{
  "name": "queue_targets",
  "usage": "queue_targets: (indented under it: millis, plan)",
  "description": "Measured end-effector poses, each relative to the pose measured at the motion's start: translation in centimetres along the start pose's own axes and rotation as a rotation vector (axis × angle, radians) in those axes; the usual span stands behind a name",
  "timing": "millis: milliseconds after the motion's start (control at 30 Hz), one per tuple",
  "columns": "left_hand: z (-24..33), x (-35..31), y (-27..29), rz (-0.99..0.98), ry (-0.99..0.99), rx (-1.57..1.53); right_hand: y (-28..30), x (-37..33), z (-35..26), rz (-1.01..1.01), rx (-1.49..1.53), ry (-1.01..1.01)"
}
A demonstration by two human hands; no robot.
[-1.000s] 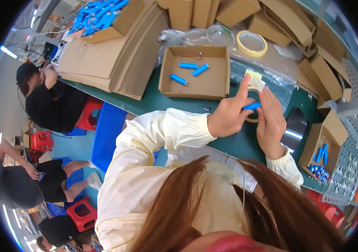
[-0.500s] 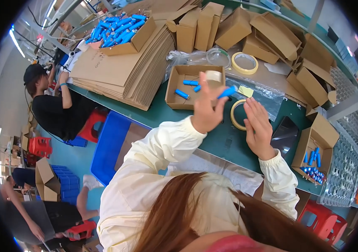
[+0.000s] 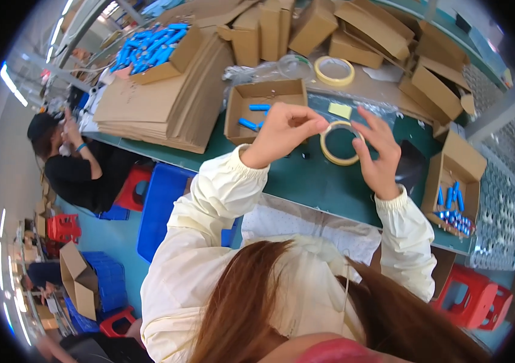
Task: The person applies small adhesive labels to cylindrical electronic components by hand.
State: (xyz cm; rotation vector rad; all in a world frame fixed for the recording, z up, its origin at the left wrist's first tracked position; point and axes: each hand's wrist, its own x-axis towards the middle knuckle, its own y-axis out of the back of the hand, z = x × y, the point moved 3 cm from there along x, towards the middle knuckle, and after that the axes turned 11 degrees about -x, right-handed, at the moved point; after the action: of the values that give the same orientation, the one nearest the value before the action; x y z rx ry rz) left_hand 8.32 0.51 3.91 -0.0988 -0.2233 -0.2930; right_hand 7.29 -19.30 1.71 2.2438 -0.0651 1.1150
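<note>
My left hand (image 3: 285,133) is closed in a pinch, thumb and forefinger tips together beside the left rim of a yellowish tape roll (image 3: 337,161). Whatever sits in that pinch is hidden or too small to make out. On the roll's other side is my right hand (image 3: 381,154), its fingers apart and its thumb over the rim; I cannot tell whether it touches. Behind my left hand stands an open cardboard box (image 3: 297,91) with a few blue cylindrical cells (image 3: 248,124), partly covered by the hand. A yellow paper pad (image 3: 340,110) lies beyond the roll.
A second cardboard box (image 3: 431,196) with blue cells stands at right, near a dark flat object (image 3: 411,163). Flattened cardboard (image 3: 148,109) is stacked at left under a box heaped with blue cells (image 3: 155,48). Another tape roll (image 3: 334,71) and cartons (image 3: 315,27) lie behind. A co-worker (image 3: 70,172) sits left.
The blue cell in my left hand no longer shows; that hand has turned into a pinch and shifted left. My right hand's fingers have spread beside the tape roll. The view has shifted slightly.
</note>
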Motion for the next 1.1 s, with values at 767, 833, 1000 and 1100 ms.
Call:
queue_targets:
  millis: [767,833,1000,1100]
  plan:
    - [-6.0,1.4,-4.8,-0.22,0.075,-0.178,0.8,-0.1,3.3,-0.159,0.079,-0.142]
    - [-6.2,1.3,-4.7,-0.203,0.055,-0.181,0.8,0.3,2.7,-0.22,0.036,-0.136]
    - [-6.5,1.3,-5.1,-0.24,-0.012,-0.188,0.8,-0.2,3.0,-0.193,0.072,-0.145]
    - [-6.9,1.1,-4.8,-0.23,-0.014,-0.192,0.7,-0.2,3.1,-0.197,0.082,-0.141]
